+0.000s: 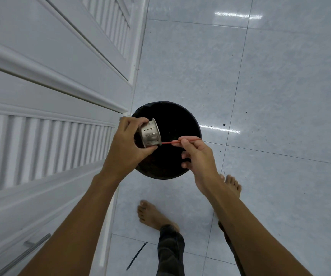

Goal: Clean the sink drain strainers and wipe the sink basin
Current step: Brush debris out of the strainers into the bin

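My left hand (129, 143) grips a perforated metal drain strainer (150, 134), tipped on its side with its open mouth facing right, above a black round bin (188, 124) on the floor. A thin red stick (170, 142) is pinched between the fingers of my right hand (197, 154), and its tip reaches the strainer's rim. Both hands hover over the bin's opening. The inside of the bin is dark and its contents cannot be made out. No sink is in view.
White louvred cabinet doors (47, 136) fill the left side, with a metal handle (23, 253) at the lower left. The floor is glossy pale tile (270, 86). My bare feet (152, 214) stand just behind the bin. A thin dark strip (136, 255) lies on the floor.
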